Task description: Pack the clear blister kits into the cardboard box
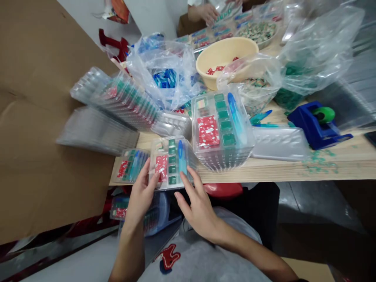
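Near the table's front edge lies a clear plastic tray (162, 150), filled with a red spotted packet (161, 167), a column of green squares (172, 159) and a blue pen-shaped piece (182, 156). My left hand (143, 192) grips its left side, thumb over the front near the red packet. My right hand (197, 205) rests on the right part with fingers spread, fingertips by the blue piece. Just right of it rises a tall stack of similar filled trays (223, 147). Another filled tray (125, 168) lies to the left, partly behind my left hand.
At the back are a bag of blue pieces (166, 78), a cream tub (211, 58) with red packets, and bags of green pieces (289, 96). A blue tape dispenser (311, 125) stands right. Cardboard (44, 117) walls the left. A co-worker's hand (208, 13) shows at the top.
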Motion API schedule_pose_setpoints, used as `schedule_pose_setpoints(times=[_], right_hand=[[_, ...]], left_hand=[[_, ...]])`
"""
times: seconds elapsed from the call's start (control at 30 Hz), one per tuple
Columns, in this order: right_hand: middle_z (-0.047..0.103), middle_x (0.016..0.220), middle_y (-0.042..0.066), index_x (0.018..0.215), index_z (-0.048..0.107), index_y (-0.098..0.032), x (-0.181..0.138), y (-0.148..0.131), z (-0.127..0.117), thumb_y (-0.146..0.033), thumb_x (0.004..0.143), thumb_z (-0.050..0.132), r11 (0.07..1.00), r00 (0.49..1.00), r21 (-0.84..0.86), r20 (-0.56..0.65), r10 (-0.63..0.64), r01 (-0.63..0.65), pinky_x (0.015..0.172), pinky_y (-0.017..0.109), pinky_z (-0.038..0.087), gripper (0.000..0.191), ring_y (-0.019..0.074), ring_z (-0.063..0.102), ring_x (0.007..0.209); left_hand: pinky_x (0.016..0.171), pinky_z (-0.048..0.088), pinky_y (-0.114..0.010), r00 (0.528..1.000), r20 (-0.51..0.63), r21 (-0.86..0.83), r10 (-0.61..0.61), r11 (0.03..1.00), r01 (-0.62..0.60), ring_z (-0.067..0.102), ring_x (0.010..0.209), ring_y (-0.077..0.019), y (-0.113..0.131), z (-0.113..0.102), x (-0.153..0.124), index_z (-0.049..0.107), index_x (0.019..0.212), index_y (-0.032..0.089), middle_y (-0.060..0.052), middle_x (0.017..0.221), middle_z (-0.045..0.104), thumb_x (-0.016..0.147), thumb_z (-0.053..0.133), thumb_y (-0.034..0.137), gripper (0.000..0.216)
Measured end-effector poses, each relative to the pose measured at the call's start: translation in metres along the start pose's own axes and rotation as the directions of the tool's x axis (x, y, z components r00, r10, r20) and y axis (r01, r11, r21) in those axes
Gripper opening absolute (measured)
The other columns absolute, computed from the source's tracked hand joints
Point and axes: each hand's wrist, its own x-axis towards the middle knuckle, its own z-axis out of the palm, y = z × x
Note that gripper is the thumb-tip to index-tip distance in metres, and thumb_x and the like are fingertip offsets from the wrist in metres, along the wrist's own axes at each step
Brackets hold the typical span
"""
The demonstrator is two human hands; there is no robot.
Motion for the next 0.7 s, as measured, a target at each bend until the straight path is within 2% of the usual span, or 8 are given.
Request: schedule_pose_setpoints(times=[0.1,0.17,0.23,0.33,0.5,0.53,0.6,0.7], right_hand=[[0.036,0.142,0.018,0.146,0.032,-0.02,0.003,0.005,0.001,-0.031,0.096,0.039,0.999,1.0,-0.04,-0.011,0.009,-0.009,0.11,0.056,0.034,0.051,0.0295,0.034,0.136],[0.041,0.138,0.017,0.143,0.037,-0.019,0.005,0.006,0.0,-0.032,0.096,0.039,0.999,1.0,-0.038,-0.015,0.026,-0.027,0.109,0.056,0.035,0.049,0.0291,0.038,0.132],[0.044,0.134,0.018,0.14,0.042,-0.016,0.006,0.005,-0.001,-0.034,0.096,0.039,0.999,0.999,-0.011,-0.009,0.046,-0.046,0.107,0.055,0.037,0.047,0.029,0.04,0.13],[0.041,0.137,0.019,0.137,0.044,-0.015,0.008,0.004,-0.003,-0.04,0.096,0.04,0.992,0.997,0.092,0.004,0.083,-0.083,0.109,0.052,0.036,0.049,0.0273,0.038,0.132],[0.029,0.148,0.019,0.146,0.029,-0.012,0.017,0.012,-0.007,-0.058,0.09,0.042,0.905,0.964,0.335,0.061,0.257,-0.262,0.116,0.048,0.023,0.073,0.0257,0.023,0.142],[0.03,0.148,0.018,0.145,0.03,-0.013,0.02,0.017,-0.007,-0.061,0.089,0.041,0.876,0.954,0.38,0.072,0.292,-0.297,0.117,0.047,0.021,0.075,0.0255,0.023,0.142],[0.04,0.144,0.014,0.139,0.042,-0.016,0.029,0.027,-0.004,-0.066,0.087,0.04,0.809,0.925,0.459,0.094,0.367,-0.368,0.117,0.045,0.021,0.072,0.025,0.03,0.14],[0.054,0.133,0.011,0.126,0.058,-0.019,0.042,0.042,0.006,-0.07,0.085,0.039,0.696,0.869,0.546,0.138,0.475,-0.467,0.116,0.042,0.023,0.068,0.0246,0.039,0.135]], left_hand=[[0.11,0.033,-0.046,0.996,-0.017,0.158,0.092,0.983,-0.088,0.052,0.121,-0.0275,-0.007,0.0,0.006,0.053,0.132,0.019,-0.012,0.135,0.052,0.075,0.064,0.045,0.064],[0.113,0.029,-0.044,0.995,0.011,0.174,0.099,0.98,-0.099,0.045,0.128,-0.0265,-0.01,-0.001,0.01,0.057,0.128,0.021,-0.01,0.136,0.052,0.076,0.064,0.04,0.056],[0.115,0.026,-0.038,0.997,0.074,0.094,0.017,0.995,-0.024,0.039,0.135,-0.0237,-0.01,-0.002,0.012,0.056,0.129,0.023,-0.007,0.14,0.05,0.078,0.064,0.036,0.054],[0.114,0.027,-0.029,0.984,0.136,-0.106,-0.118,0.985,0.133,0.036,0.138,-0.0197,-0.006,-0.001,0.013,0.046,0.138,0.026,-0.005,0.148,0.041,0.08,0.066,0.035,0.062],[0.104,0.04,-0.025,0.959,0.159,-0.341,-0.234,0.899,0.276,0.039,0.136,-0.018,0.001,0.004,0.017,0.029,0.146,0.031,-0.005,0.151,0.036,0.083,0.063,0.044,0.073],[0.102,0.043,-0.027,0.952,0.179,-0.368,-0.248,0.881,0.298,0.041,0.135,-0.019,0.002,0.005,0.02,0.028,0.146,0.03,-0.006,0.151,0.036,0.084,0.06,0.049,0.073],[0.099,0.047,-0.032,0.931,0.268,-0.41,-0.246,0.845,0.342,0.045,0.132,-0.0229,0.004,0.006,0.025,0.031,0.145,0.027,-0.009,0.15,0.038,0.082,0.054,0.062,0.076],[0.096,0.05,-0.039,0.892,0.398,-0.435,-0.214,0.812,0.39,0.051,0.125,-0.0283,0.005,0.008,0.032,0.043,0.138,0.021,-0.013,0.14,0.051,0.073,0.054,0.073,0.084]])
